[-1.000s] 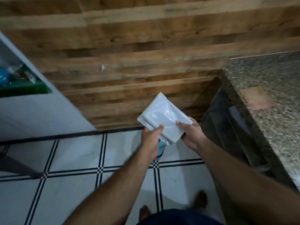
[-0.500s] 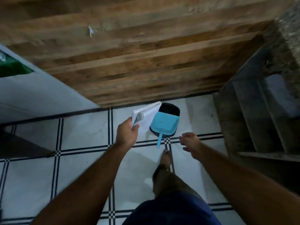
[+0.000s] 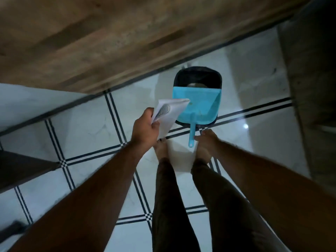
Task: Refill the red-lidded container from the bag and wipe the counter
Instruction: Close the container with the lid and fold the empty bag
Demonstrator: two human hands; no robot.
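Left hand (image 3: pixel 145 127) clamped on folded white bag (image 3: pixel 170 113) above blue dustpan (image 3: pixel 197 104) covering bin (image 3: pixel 198 77); right hand (image 3: pixel 206 140) open near handle; dropped now, bag likely lands on dustpan.

Folded white bag (image 3: pixel 168 113) (flattened, apparently empty) above the tiled floor

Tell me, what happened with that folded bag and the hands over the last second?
The right hand let go of the folded white bag and dropped toward the blue dustpan's handle. The left hand took the bag alone and carried it toward the black bin, as the person stepped closer. The left hand's grip on the bag stayed; the dustpan still lies across the bin.
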